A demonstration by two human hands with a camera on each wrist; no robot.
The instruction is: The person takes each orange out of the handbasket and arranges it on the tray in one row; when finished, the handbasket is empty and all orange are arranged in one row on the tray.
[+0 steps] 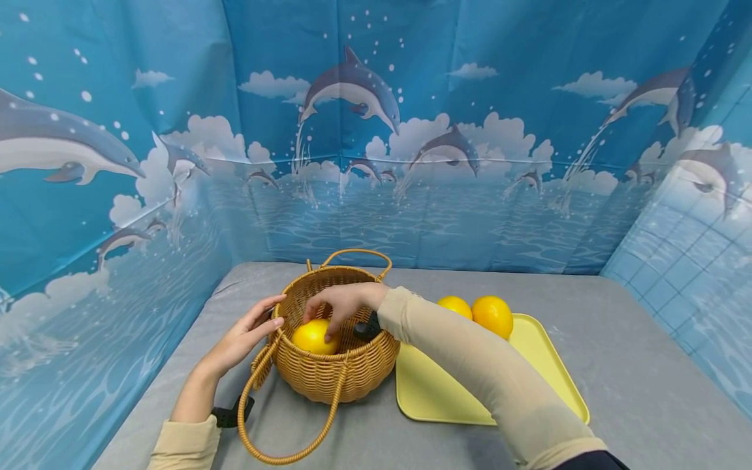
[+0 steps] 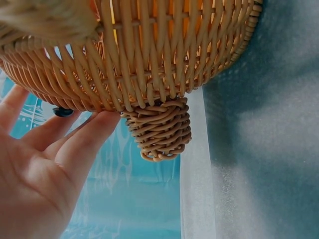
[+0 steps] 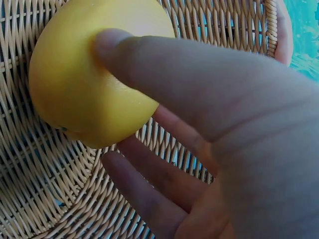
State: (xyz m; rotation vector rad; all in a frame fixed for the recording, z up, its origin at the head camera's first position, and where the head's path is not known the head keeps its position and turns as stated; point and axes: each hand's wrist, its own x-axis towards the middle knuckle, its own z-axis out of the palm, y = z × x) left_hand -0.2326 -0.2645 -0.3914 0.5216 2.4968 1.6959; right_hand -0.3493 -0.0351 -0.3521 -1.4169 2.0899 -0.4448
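A round yellow orange (image 1: 316, 337) sits low inside a brown wicker basket (image 1: 335, 378). My right hand (image 1: 342, 303) reaches over the rim and holds this fruit. In the right wrist view, the thumb presses on the orange (image 3: 75, 74), with the fingers bent round beneath its other side. Outside the basket on the left, my left hand (image 1: 241, 339) touches the rim with fairly straight fingers and thumb. The left wrist view shows those fingers (image 2: 84, 144) against the wicker, beside a short woven foot (image 2: 159, 130).
Right of the basket lies a yellow tray (image 1: 435, 391), partly hidden by my right sleeve (image 1: 464, 359). Two more oranges (image 1: 492, 317) are at its far side. The basket's near loop handle (image 1: 288, 457) hangs down over the grey tabletop (image 1: 634, 365). A dolphin-print curtain (image 1: 364, 215) stands behind.
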